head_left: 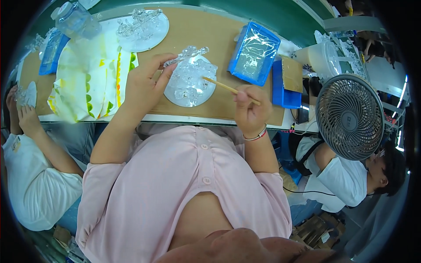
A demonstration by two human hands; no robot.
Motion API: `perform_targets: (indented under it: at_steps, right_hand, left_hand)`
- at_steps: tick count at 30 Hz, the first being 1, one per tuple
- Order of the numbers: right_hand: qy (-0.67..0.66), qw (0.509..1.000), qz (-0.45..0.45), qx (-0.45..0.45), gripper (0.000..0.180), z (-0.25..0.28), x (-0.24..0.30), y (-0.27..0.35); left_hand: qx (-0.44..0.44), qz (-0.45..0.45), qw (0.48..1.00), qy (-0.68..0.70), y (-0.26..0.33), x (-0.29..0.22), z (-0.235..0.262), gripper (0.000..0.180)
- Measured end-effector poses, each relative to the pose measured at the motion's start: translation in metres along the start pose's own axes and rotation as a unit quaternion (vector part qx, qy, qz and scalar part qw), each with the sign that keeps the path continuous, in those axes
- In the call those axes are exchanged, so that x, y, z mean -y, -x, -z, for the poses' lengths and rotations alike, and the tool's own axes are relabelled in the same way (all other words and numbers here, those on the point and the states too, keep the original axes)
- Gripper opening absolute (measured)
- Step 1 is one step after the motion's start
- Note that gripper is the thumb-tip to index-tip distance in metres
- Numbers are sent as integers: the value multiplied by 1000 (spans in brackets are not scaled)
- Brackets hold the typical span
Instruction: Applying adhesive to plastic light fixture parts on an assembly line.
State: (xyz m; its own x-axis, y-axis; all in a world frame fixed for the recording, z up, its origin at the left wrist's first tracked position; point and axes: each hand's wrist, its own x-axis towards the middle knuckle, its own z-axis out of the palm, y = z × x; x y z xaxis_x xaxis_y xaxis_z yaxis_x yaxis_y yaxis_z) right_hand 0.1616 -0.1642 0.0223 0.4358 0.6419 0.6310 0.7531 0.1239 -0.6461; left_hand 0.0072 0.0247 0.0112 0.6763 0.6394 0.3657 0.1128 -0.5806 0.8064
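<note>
My left hand (pixel 151 79) pinches a clear, glassy-looking piece (pixel 187 54) between thumb and fingers, above the far edge of a round white plate (pixel 201 101). More small transparent parts (pixel 186 79) are heaped on that plate; their exact kind is too fine to make out. Closed around a thin wooden stick (pixel 223 86), my right hand (pixel 253 109) is at the plate's right. The stick's tip reaches the transparent parts.
A second white plate (pixel 153 40) with clear parts stands at the far left, beside patterned white sheeting (pixel 74 83) and a clear jar (pixel 79 22). Blue bins (pixel 239 65) (pixel 285 98) and a fan (pixel 350 120) are on the right. Co-workers sit on both sides.
</note>
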Motion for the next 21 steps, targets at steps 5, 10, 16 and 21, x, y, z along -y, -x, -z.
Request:
perform_targets:
  at_steps: [5,10,16,21]
  right_hand:
    - [60,985,118,111,9,-5,15,-7]
    - [48,993,87,69,11,-7,15,-9]
    - [47,989,100,102,7,-2,20,-1]
    - [67,989,74,109,7,-3,24,-8]
  left_hand:
    - [10,10,1000,-1,1,1,2,20]
    - [15,-3,999,-35,1,1,2,19]
    - [17,-15,999,-47,0,2,2,20]
    - [-26,-83,994,-66,-2,7,-3,14]
